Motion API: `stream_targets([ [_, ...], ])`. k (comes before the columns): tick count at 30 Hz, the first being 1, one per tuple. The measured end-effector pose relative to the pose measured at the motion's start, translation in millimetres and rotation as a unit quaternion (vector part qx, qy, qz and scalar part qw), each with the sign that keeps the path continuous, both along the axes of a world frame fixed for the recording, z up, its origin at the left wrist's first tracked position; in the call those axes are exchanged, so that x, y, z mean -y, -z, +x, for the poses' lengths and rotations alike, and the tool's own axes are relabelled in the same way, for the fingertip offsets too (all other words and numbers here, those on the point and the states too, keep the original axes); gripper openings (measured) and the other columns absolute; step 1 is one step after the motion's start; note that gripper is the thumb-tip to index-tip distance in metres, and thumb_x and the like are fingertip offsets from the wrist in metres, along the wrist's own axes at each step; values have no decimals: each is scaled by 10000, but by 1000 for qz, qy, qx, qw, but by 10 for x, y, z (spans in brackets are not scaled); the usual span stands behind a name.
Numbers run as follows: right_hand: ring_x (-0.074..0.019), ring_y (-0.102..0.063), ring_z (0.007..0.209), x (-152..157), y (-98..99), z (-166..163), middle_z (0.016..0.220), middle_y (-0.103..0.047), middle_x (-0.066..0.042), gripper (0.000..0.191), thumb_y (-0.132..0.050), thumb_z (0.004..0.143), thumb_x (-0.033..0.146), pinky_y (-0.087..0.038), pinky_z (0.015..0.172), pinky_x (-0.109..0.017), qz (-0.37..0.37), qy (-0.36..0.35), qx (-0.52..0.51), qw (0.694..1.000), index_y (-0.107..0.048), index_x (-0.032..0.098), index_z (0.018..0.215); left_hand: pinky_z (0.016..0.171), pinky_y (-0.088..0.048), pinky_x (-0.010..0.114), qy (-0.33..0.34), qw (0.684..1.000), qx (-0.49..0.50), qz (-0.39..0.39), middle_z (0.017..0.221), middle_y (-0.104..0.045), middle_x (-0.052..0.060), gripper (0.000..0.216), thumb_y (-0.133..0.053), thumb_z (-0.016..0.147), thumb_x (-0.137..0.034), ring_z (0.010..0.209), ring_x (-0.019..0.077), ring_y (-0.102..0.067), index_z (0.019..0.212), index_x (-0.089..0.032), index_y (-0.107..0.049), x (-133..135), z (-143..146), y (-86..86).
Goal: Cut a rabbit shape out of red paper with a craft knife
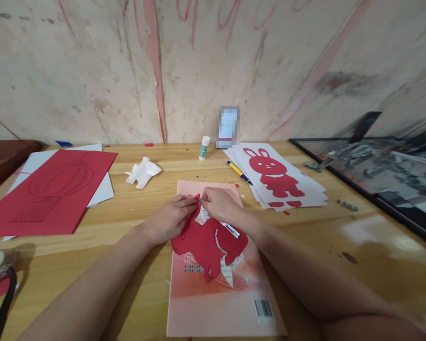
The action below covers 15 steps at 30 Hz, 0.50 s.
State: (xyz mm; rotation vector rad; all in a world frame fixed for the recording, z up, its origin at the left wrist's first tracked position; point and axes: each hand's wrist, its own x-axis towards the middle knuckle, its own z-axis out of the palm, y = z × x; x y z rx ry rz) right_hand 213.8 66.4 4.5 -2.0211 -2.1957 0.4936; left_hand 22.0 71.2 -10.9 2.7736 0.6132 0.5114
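Note:
A red paper cutout (208, 246) lies on a pink book (216, 293) in front of me. My left hand (172, 218) rests on the cutout's upper left edge, fingers curled and pressing the paper down. My right hand (218, 201) is closed around a small metal craft knife (230, 229), its tip at the top of the cutout where the two hands meet. The knife's silver handle shows under my right wrist.
A red sheet with a lantern outline (49, 192) lies on white paper at the left. A crumpled tissue (142, 173), a glue stick (204, 148), a yellow-blue pen (239, 173) and a stack with a red rabbit (275, 177) sit behind. A dark framed panel (376, 175) lies at right.

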Motion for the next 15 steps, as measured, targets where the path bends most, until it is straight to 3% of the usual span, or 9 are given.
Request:
stream_targets([
  [8,-166,-579,759,38,-90,-5,849,-683,-62,143,-503,768,188,-316,586,-240,-4,0,-2,1000,-614,178,858,993,-446,454,-8,1000,3,11,1297,-558,136,422,-406,825,-44,1193,261,-502,1198,-137,-581,17,1,25],
  [15,-177,-570,747,22,-36,-17,827,-678,-68,148,-495,762,218,-308,576,-250,-1,-1,4,1000,-612,181,845,996,-444,484,-11,1000,0,25,1320,-537,165,492,-409,774,-17,1206,275,-477,1241,-95,-543,9,-5,43],
])
